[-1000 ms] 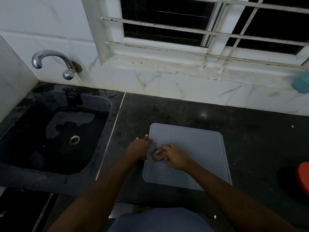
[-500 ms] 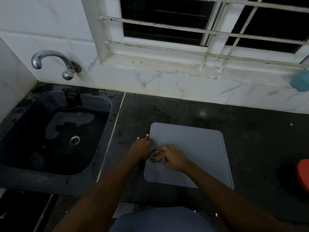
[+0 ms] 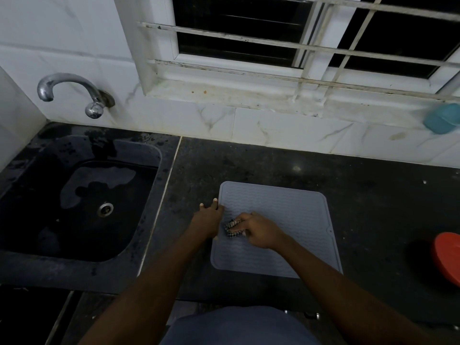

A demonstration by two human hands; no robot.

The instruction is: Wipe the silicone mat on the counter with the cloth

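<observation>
Mat [image 3: 286, 227]: grey, ribbed, flat on the counter [image 3: 273, 160]. Cloth [image 3: 232, 228]: checked, bunched at the mat's left side, clenched in the right hand [image 3: 257, 231]. Left hand [image 3: 207, 221]: pressing flat on the mat's left edge, holding nothing. Sink [image 3: 74, 270]: left of the mat.

A single wide-angle view from a camera worn on the person's head, looking forward and steeply down over a dark stone counter [image 3: 273, 160]. The person's forearms enter from the bottom edge, close to the lens, with the left hand [image 3: 207, 221] and right hand [image 3: 256, 232] near the centre of the frame. A black sink [image 3: 74, 202] fills the left side, a tap [image 3: 67, 92] above it. The tiled wall and barred window [image 3: 298, 38] run across the top, bowed by the lens. There is only this view.
</observation>
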